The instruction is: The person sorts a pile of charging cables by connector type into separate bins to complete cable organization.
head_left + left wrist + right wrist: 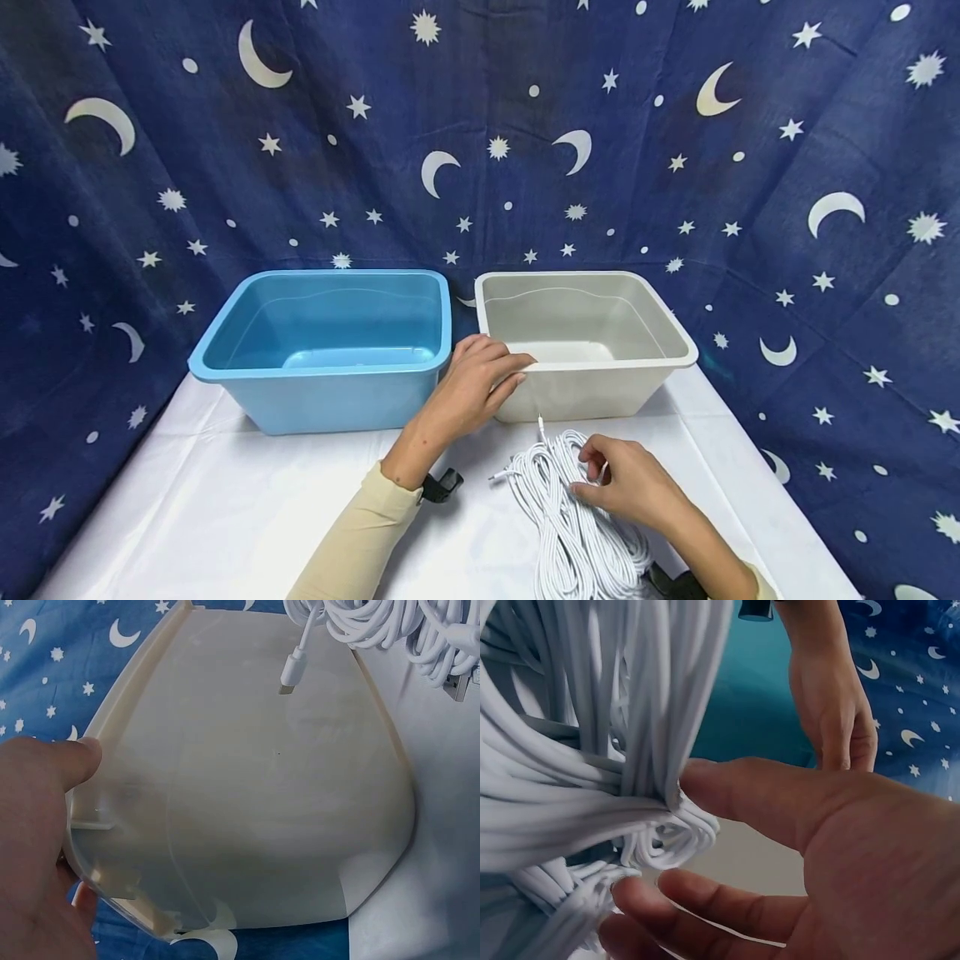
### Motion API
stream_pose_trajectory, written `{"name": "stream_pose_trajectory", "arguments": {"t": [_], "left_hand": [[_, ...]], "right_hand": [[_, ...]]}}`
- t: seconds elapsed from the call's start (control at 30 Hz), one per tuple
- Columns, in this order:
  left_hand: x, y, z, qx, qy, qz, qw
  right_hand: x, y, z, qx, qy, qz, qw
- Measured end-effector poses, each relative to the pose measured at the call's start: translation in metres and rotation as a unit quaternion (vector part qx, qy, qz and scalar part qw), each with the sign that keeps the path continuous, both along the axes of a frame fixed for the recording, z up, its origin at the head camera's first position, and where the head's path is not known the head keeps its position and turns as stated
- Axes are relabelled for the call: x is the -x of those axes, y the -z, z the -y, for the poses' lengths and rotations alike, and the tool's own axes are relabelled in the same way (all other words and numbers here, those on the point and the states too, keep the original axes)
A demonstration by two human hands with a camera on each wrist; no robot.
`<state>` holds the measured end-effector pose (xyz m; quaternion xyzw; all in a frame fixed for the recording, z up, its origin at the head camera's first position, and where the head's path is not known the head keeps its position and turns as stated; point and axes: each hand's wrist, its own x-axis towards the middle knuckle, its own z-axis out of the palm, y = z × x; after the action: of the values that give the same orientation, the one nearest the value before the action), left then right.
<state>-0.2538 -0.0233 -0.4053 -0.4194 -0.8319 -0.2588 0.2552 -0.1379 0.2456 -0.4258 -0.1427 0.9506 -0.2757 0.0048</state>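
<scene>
My left hand (467, 385) grips the rim of the grey plastic bin (585, 396) at its near left corner. In the left wrist view the thumb (79, 761) lies over the rim, with other fingers on its far side. A coiled bundle of white cable (558, 508) lies on the table in front of this bin. My right hand (633, 483) is at the bundle's right side, its thumb touching the coils and a gap left between thumb and fingers (720, 907). A white plug with a metal tip (294, 667) sticks out of the bundle.
A light blue bin (322, 404) stands left of the grey one; no contents show in either. Both are on a white-covered table (225, 500). A dark blue curtain (495, 100) with moons and stars hangs behind and along the sides.
</scene>
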Motion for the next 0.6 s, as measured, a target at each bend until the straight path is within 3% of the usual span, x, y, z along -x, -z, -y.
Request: {"name": "stream_pose_trajectory", "arguments": {"t": [0.6], "left_hand": [[0.0,0.0,0.0,-0.004,-0.001,-0.004,1.0]], "right_hand": [[-0.011,0.003,0.014,-0.033,0.034,0.023,0.9986]]}}
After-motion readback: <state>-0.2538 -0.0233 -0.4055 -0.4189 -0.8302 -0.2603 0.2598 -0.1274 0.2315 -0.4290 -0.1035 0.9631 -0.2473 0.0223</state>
